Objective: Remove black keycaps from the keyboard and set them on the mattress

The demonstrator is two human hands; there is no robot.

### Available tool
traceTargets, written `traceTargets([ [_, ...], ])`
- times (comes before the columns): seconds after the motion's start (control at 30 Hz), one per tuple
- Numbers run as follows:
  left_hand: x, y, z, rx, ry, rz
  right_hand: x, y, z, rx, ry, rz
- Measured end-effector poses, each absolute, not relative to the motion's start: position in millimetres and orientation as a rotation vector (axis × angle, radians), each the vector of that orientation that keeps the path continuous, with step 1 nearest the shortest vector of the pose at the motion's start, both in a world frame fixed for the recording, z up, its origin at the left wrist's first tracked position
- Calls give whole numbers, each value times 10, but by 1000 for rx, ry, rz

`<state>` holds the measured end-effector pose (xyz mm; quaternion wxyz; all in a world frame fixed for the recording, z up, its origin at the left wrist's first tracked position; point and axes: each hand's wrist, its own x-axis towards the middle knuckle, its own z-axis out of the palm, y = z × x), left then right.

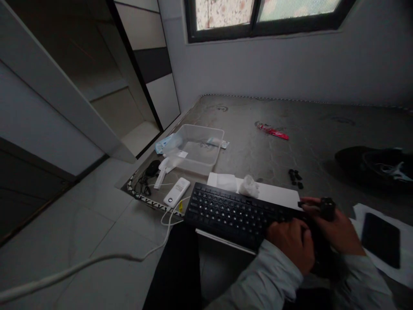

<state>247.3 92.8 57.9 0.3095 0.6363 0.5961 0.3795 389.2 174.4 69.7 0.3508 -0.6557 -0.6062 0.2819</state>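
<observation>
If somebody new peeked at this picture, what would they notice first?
Probably the big black keyboard in the lower middle, with the left hand on its right part and the right hand near its right end. Next might come the slim red item farther back on the grey quilted surface. The clear plastic bin stands out too, beyond the keyboard to the left.

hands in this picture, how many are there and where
2. The left hand is on the keyboard; the right hand is at the keyboard's right end, with a small dark object. No other hand shows.
</observation>
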Motion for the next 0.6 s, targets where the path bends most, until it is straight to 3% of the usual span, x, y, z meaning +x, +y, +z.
traceTargets([
  [0.3,2543,937,403,1945,1596,1006,3977,1954,724,-1958,-1586,279],
  [0.6,2562,937,309,1935,1595,1107,4172,3050,377,-1926,-1663,351],
])
